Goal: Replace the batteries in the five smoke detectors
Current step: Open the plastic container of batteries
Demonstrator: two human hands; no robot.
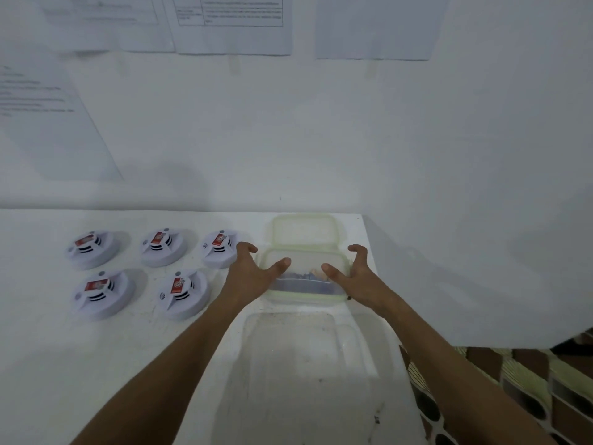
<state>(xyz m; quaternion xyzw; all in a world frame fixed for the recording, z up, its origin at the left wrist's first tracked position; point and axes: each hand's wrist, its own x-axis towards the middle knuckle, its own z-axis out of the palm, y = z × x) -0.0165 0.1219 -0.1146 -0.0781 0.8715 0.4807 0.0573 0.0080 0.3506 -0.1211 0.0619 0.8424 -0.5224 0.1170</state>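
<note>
Both hands, left grip [253,271] and right grip [351,274], clamp the lidded container [305,284] by its sides.

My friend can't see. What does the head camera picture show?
Two bare hands, left and right, grip the sides of a clear plastic container with a greenish rim on a white table. Five round white smoke detectors sit in two rows to its left.

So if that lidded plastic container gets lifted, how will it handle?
The lidded plastic container is probably stiff, since its walls look rigid. With the left hand and right hand on opposite sides, it should lift level. The smooth plastic may be slightly slippery, and the contents could shift.
</note>
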